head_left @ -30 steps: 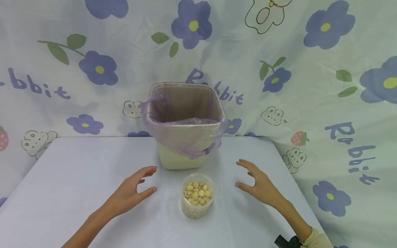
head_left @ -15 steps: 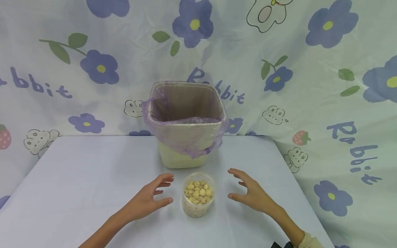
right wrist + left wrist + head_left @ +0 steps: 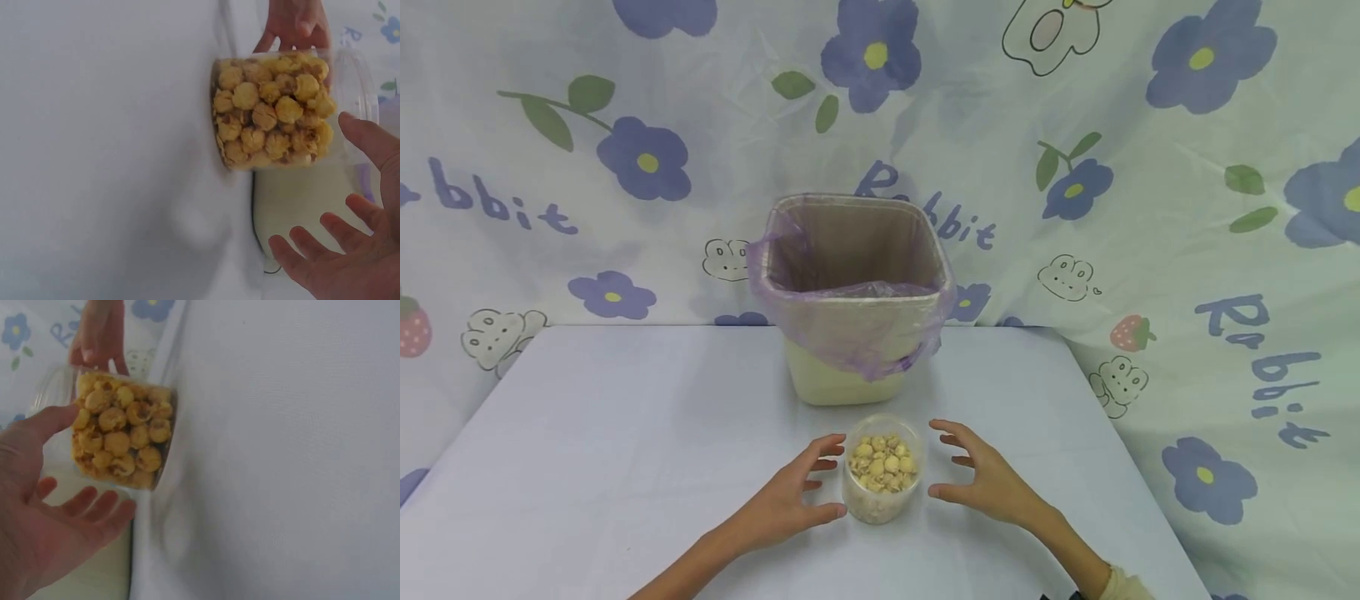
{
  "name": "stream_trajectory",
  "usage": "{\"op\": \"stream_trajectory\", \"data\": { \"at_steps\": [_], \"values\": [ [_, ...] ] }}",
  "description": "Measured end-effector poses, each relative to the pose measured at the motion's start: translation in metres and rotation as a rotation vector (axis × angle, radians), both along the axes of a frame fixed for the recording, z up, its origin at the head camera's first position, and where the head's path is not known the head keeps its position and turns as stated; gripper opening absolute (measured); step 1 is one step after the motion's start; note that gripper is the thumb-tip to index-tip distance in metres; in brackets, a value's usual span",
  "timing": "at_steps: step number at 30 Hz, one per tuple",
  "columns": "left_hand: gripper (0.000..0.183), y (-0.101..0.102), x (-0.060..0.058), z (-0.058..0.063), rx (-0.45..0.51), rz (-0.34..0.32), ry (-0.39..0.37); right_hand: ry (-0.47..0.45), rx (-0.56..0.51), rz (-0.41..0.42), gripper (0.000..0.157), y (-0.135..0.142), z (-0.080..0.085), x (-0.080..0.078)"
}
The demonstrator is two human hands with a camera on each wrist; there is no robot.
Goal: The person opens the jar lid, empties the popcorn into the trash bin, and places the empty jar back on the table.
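A clear, round plastic jar of popcorn (image 3: 883,479) stands upright on the white table, its open top facing up. Close at its left side is my left hand (image 3: 793,496), thumb and fingers spread apart. On the other side my right hand (image 3: 985,479) faces it with the thumb apart from the fingers, a small gap between them and the jar. In the left wrist view the popcorn (image 3: 122,428) shows through the wall, with the thumb overlapping the jar's upper part. From the right wrist the jar (image 3: 272,112) appears beyond my spread fingers.
Just behind the jar stands a cream trash bin (image 3: 842,387) lined with a thin purple bag (image 3: 865,342) folded over its rim. A white cloth covers the table (image 3: 625,417). A curtain (image 3: 715,108) with blue flowers and rabbits hangs behind and at the right.
Both hands have moved inward and slightly toward me, from well apart to close on either side of the jar. Jar and bin stay in place, while the head view shifts slightly.
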State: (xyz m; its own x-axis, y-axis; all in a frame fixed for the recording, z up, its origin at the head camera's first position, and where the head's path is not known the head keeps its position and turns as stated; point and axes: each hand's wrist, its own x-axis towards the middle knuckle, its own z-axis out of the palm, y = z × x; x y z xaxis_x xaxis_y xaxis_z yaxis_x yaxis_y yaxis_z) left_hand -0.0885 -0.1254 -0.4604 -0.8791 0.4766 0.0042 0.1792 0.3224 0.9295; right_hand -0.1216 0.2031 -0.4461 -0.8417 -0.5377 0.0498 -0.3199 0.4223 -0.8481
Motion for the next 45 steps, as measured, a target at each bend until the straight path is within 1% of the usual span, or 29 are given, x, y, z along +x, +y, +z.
{"op": "stream_trajectory", "data": {
  "at_steps": [8,12,20,26,30,39,45],
  "values": [
    [0.089,0.009,-0.002,-0.008,0.053,0.028,-0.039,-0.068,-0.041,0.037,0.082,-0.011,-0.010,0.001],
    [0.091,0.013,-0.003,-0.011,0.073,0.029,-0.058,-0.098,-0.055,0.049,0.081,-0.017,-0.014,-0.001],
    [0.094,0.018,-0.007,-0.014,0.071,0.026,-0.047,-0.122,-0.071,0.078,0.088,-0.025,-0.020,-0.003],
    [0.097,0.020,-0.009,-0.017,0.071,0.008,-0.045,-0.147,-0.068,0.080,0.093,-0.030,-0.021,-0.002],
    [0.097,0.021,-0.009,-0.017,0.082,0.009,-0.048,-0.169,-0.074,0.096,0.095,-0.033,-0.021,-0.001],
    [0.097,0.023,-0.007,-0.015,0.088,0.001,-0.055,-0.165,-0.102,0.107,0.096,-0.034,-0.022,0.000],
    [0.096,0.025,-0.007,-0.006,0.100,-0.010,-0.042,-0.137,-0.133,0.103,0.097,-0.032,-0.017,0.002]
  ]
}}
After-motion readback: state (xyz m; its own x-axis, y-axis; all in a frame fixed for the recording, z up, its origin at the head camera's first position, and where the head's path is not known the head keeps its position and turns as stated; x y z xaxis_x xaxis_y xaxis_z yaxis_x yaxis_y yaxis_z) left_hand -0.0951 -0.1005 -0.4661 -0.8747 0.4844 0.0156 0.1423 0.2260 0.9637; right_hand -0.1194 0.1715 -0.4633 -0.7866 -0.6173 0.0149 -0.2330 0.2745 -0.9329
